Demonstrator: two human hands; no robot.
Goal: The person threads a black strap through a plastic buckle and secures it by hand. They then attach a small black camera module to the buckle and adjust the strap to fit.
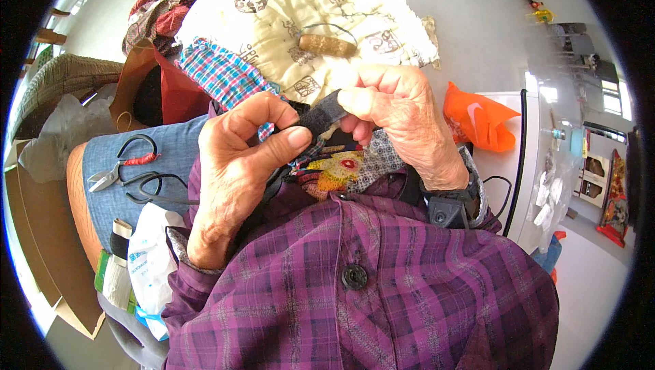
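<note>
In front of my chest, my left hand [249, 148] pinches one end of a short dark strip [321, 115], which looks like cloth, between thumb and fingers. The other end is held between the thumb and fingers of my right hand [406, 114]. The strip is pulled across the gap between the hands. Below it, patchwork cloth [341, 165] with a yellow and red floral print lies in my lap. A blue and pink checked cloth [225, 73] runs up behind my left hand. My right wrist wears a dark strapped device [447, 212].
Black-handled scissors [106, 180] with red wrapping lie on blue denim [102, 155] at the left. Ahead, a brown roll-shaped piece [327, 45] with a wire loop rests on a cream printed cushion [273, 2]. An orange bag [477, 121] is right; a white plastic bag [153, 240] is near left.
</note>
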